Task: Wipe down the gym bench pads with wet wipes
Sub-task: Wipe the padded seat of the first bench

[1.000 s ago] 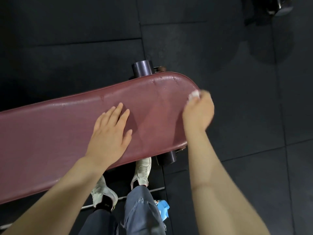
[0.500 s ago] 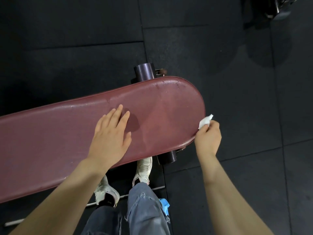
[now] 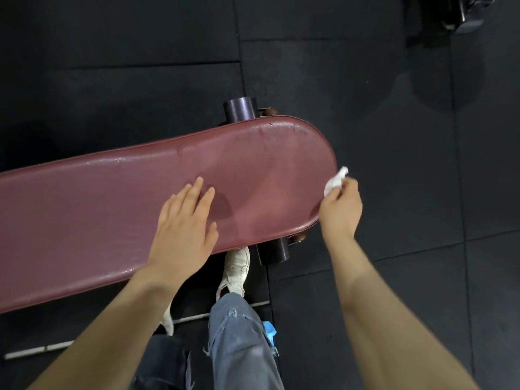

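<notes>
At the pad's (image 3: 112,209) end, right hand (image 3: 340,211) pinches wipe (image 3: 334,182); left hand (image 3: 183,232) lies flat.

Bare forearms, ripped blue-grey jeans (image 3: 242,342) and worn white sneakers (image 3: 237,266).

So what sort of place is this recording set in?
Most likely a gym: a long maroon vinyl bench pad on a dark metal crossbar, black rubber tile flooring, and dark equipment at the far corner.
</notes>
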### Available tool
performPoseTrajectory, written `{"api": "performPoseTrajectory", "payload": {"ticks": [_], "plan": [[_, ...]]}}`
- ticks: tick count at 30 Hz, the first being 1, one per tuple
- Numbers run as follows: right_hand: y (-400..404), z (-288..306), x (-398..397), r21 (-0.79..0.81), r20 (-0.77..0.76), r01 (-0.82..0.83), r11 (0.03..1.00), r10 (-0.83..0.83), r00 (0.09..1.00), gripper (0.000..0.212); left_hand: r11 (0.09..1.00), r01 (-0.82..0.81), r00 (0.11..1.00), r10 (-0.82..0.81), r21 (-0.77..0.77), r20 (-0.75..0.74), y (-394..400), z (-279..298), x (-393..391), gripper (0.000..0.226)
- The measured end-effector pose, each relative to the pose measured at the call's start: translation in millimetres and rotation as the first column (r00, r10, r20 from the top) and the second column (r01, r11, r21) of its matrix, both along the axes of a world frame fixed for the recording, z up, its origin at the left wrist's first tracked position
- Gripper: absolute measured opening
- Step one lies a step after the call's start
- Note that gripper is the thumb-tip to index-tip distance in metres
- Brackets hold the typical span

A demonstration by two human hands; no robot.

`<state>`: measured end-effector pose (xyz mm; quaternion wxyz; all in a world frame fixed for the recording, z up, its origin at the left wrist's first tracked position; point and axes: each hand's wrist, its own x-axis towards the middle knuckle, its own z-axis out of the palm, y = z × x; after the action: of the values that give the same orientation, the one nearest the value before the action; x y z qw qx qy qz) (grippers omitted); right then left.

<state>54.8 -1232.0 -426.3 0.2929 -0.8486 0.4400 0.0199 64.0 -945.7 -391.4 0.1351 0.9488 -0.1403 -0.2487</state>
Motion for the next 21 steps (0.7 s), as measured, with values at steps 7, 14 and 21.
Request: {"api": "performPoseTrajectory", "payload": {"ticks": [7,14,21], "plan": [[74,-3,-50,0.076,0.060,0.258,0.963,-0.263,0.963,0.012,0.999,-0.036,0.999,0.035,-0.019,-0.021,18,-7,-24,0.065],[171,2,-68,0.114,0.045,0.210,0.971,-0.216,0.975,0.017,0.999,-0.016,1.000,0.016,-0.032,-0.019,73,2,-39,0.065],[322,21,-77,0.295,0.137,-0.072,0.953,0.032,0.990,0.011,0.995,-0.100,0.995,0.100,0.018,-0.004,189,16,-58,0.065]]}}
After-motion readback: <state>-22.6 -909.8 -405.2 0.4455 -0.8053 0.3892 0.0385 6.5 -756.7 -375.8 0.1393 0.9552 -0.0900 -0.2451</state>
